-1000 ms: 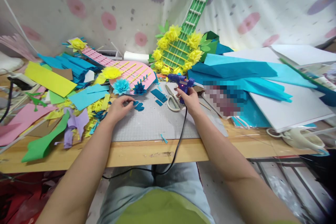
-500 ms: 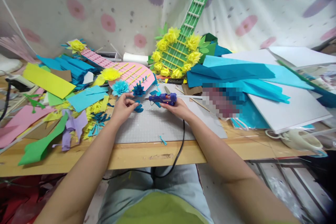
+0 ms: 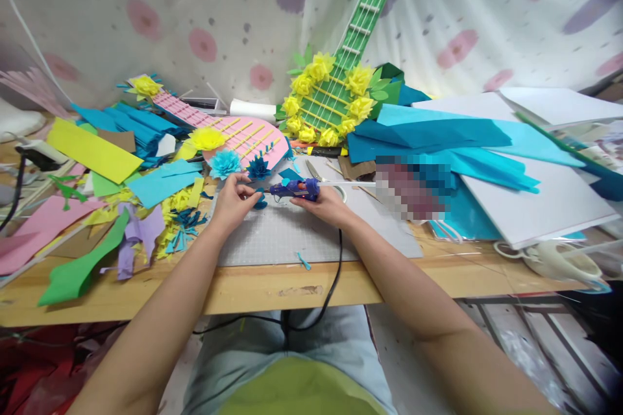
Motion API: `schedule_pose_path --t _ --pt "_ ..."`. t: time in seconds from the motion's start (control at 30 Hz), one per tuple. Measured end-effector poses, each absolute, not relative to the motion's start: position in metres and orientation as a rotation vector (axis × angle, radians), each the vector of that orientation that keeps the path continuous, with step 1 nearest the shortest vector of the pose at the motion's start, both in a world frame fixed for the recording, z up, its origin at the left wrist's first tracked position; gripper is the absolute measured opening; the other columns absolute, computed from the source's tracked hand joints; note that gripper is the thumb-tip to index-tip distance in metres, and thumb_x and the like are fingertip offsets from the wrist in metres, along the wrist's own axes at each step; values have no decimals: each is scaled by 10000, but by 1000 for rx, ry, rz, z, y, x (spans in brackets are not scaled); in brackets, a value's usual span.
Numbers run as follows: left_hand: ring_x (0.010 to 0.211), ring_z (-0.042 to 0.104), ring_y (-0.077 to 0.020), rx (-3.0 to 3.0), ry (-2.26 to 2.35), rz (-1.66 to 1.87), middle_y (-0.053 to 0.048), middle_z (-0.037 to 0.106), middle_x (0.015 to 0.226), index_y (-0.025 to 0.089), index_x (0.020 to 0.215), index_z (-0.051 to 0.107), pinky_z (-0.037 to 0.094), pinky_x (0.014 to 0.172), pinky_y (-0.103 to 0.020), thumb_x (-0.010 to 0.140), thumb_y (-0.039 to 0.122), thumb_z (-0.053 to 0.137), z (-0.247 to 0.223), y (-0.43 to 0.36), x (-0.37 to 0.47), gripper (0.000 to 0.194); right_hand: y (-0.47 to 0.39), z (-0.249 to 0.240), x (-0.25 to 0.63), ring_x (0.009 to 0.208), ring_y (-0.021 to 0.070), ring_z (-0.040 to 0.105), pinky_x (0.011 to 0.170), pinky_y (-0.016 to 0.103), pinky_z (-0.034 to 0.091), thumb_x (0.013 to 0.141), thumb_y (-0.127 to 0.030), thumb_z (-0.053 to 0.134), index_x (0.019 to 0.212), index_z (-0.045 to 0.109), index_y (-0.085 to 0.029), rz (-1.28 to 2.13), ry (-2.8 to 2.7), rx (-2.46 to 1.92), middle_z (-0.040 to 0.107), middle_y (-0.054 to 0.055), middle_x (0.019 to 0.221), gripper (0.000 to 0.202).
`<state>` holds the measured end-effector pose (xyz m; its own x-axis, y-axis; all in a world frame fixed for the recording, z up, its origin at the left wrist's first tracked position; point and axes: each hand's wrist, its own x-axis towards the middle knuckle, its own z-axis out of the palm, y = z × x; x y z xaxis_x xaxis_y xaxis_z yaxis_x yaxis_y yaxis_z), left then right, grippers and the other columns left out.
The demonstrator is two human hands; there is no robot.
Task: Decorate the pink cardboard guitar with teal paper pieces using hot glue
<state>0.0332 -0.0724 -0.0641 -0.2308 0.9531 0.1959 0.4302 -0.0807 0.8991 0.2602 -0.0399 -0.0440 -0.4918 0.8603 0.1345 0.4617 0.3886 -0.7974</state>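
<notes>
My left hand (image 3: 235, 202) is closed in a pinch on a small dark blue paper piece (image 3: 261, 201), petal-like in shape. My right hand (image 3: 327, 204) grips a blue hot glue gun (image 3: 296, 190), its nozzle pointing left and close to the paper piece; whether they touch I cannot tell. A clear glue stick sticks out of the gun's back, and a black cord hangs from it. Just behind my left hand are a light blue paper flower (image 3: 225, 164) and a dark blue paper flower (image 3: 259, 167), by the pink paper guitar (image 3: 265, 136).
A grey cutting mat (image 3: 282, 243) lies under my hands, with scissors (image 3: 314, 170) behind the gun. A green paper guitar (image 3: 331, 100) ringed with yellow flowers leans at the back. Paper scraps (image 3: 180, 207) cover the left; blue paper (image 3: 428, 137) and white boards (image 3: 530, 198) lie right.
My right hand has moved the glue gun slightly left, bringing its nozzle nearer the dark blue piece. My left hand keeps its pinch, nearly in place.
</notes>
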Motion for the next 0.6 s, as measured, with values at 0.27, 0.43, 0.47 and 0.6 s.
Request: schedule_pose_path --t 0.27,0.43,0.47,0.6 --pt "527 503 -96 1497 1668 1283 55 634 648 215 926 439 393 574 -252 639 344 686 -64 -73 33 400 -39 -46 259 750 147 571 700 251 425 763 -511 591 1016 687 -198 968 -2109 -1077 674 12 876 413" --pt "543 518 -98 1513 1649 1277 61 633 637 212 928 440 393 589 -249 644 324 688 -64 -73 33 393 -38 -47 259 728 144 556 675 243 419 763 -507 592 986 690 -197 943 -2112 -1091 666 5 841 394" --pt "543 520 -97 1516 1649 1278 63 631 632 210 924 441 392 591 -248 644 316 687 -64 -73 33 388 -38 -48 259 718 143 551 665 242 417 763 -508 592 976 692 -193 938 -2113 -1085 662 4 825 393" --pt "545 520 -94 1526 1647 1283 60 638 630 207 913 449 387 599 -242 642 293 691 -65 -72 33 374 -36 -49 259 730 146 559 664 240 420 764 -493 598 980 692 -187 930 -2102 -1033 664 10 819 386"
